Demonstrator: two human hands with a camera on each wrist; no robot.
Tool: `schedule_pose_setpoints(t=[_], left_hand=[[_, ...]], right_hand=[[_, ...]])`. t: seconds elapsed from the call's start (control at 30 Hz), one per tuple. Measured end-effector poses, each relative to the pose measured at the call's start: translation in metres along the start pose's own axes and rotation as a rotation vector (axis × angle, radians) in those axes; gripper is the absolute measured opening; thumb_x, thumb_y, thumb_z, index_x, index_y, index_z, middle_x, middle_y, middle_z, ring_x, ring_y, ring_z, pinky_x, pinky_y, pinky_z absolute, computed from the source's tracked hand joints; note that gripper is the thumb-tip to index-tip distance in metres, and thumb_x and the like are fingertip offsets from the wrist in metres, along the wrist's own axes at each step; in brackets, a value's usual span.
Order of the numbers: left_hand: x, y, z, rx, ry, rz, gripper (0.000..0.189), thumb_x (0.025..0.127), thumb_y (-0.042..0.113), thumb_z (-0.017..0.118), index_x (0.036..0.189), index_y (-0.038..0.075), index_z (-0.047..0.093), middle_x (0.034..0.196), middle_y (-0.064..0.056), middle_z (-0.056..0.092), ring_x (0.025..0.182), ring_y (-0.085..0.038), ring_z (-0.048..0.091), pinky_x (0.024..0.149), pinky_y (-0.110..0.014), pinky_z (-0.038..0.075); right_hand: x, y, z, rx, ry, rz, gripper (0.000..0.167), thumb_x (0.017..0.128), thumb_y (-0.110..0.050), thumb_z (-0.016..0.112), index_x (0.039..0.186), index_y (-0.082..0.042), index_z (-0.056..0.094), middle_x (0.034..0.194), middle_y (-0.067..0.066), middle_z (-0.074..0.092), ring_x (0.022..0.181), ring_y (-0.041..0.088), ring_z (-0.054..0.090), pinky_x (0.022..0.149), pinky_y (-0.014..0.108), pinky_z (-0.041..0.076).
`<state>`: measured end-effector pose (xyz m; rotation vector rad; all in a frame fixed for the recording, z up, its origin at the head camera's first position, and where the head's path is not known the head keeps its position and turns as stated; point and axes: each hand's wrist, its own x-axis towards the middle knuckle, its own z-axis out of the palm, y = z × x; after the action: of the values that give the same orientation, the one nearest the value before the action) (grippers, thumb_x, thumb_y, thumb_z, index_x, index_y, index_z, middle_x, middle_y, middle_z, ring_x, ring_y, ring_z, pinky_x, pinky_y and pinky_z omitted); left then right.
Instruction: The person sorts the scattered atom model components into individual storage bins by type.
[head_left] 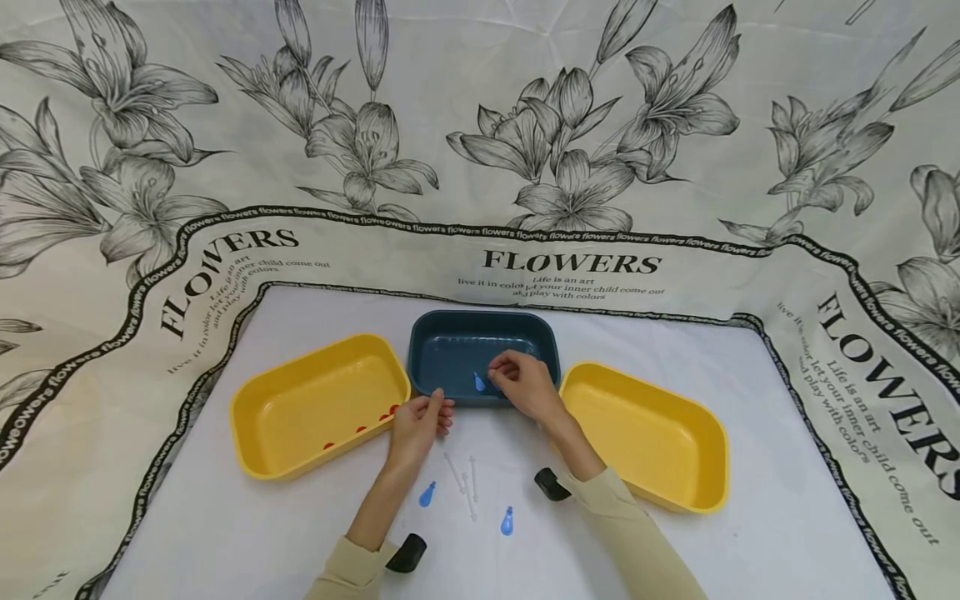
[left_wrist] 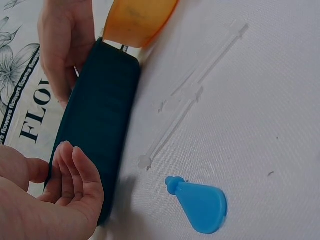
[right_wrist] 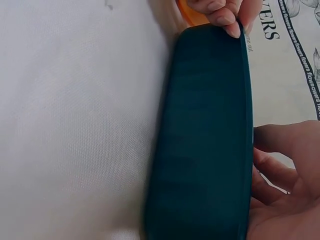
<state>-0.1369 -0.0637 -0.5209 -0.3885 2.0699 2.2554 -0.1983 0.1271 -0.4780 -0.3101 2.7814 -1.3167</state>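
A dark blue bin (head_left: 431, 371) stands at the table's middle. My left hand (head_left: 416, 425) is at its near left corner, pinching the rim between thumb and fingers. Over the right part of the bin, my right hand (head_left: 522, 382) reaches inside with bent fingers; its fingertips are largely hidden behind the wall in the right wrist view. A blue drop-shaped piece (head_left: 479, 382) shows in the bin beside those fingers. Two similar pieces lie on the table: a left blue piece (head_left: 427, 494) and a right blue piece (head_left: 507, 521).
Several thin clear plastic sticks (head_left: 473, 479) lie on the white table between my forearms. A yellow bin (head_left: 277, 396) on the left holds several red pieces (head_left: 362, 430) along its near side. Another yellow bin (head_left: 675, 454) stands on the right. Flower-printed cloth (head_left: 570, 275) surrounds the table.
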Motion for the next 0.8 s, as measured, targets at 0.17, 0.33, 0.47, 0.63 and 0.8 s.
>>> schedule_pose_setpoints(t=[0.17, 0.33, 0.47, 0.63, 0.8], left_hand=[[0.001, -0.001, 0.000, -0.012, -0.006, 0.014, 0.038, 0.108, 0.023, 0.056, 0.105, -0.013, 0.069, 0.091, -0.025, 0.069, 0.069, -0.014, 0.061, 0.063, -0.018, 0.056], [0.001, -0.001, -0.001, -0.002, -0.001, 0.010, 0.038, 0.108, 0.024, 0.056, 0.103, -0.010, 0.070, 0.092, -0.025, 0.069, 0.070, -0.016, 0.062, 0.064, -0.019, 0.056], [0.001, -0.002, 0.000, 0.000, 0.001, 0.007, 0.038, 0.108, 0.024, 0.056, 0.104, -0.011, 0.070, 0.092, -0.024, 0.070, 0.069, -0.016, 0.062, 0.063, -0.019, 0.056], [0.000, 0.001, 0.000, -0.003, -0.003, 0.000, 0.038, 0.108, 0.024, 0.055, 0.104, -0.011, 0.070, 0.089, -0.019, 0.071, 0.069, -0.014, 0.061, 0.063, -0.019, 0.056], [-0.002, 0.009, -0.001, 0.009, -0.013, -0.021, 0.035, 0.109, 0.018, 0.053, 0.105, -0.014, 0.069, 0.093, -0.027, 0.069, 0.071, -0.020, 0.062, 0.065, -0.021, 0.057]], right_hand=[[-0.005, 0.001, -0.003, 0.020, 0.028, -0.010, 0.008, 0.096, -0.009, 0.073, 0.102, -0.005, 0.072, 0.093, 0.005, 0.072, 0.085, 0.020, 0.069, 0.082, 0.037, 0.059], [-0.010, 0.002, -0.006, 0.066, 0.045, -0.012, 0.010, 0.096, -0.009, 0.073, 0.104, -0.003, 0.072, 0.095, 0.007, 0.073, 0.088, 0.022, 0.069, 0.086, 0.038, 0.058], [-0.015, 0.002, -0.009, 0.097, 0.065, -0.014, 0.012, 0.096, -0.007, 0.072, 0.106, -0.001, 0.071, 0.098, 0.009, 0.072, 0.091, 0.024, 0.068, 0.089, 0.040, 0.057], [-0.019, 0.003, -0.013, 0.126, 0.086, 0.004, 0.015, 0.096, -0.007, 0.071, 0.109, 0.000, 0.071, 0.102, 0.010, 0.072, 0.096, 0.025, 0.068, 0.093, 0.039, 0.056], [-0.025, 0.002, -0.017, 0.165, 0.097, 0.043, 0.016, 0.097, -0.009, 0.072, 0.111, -0.001, 0.071, 0.104, 0.011, 0.071, 0.098, 0.026, 0.067, 0.094, 0.039, 0.056]])
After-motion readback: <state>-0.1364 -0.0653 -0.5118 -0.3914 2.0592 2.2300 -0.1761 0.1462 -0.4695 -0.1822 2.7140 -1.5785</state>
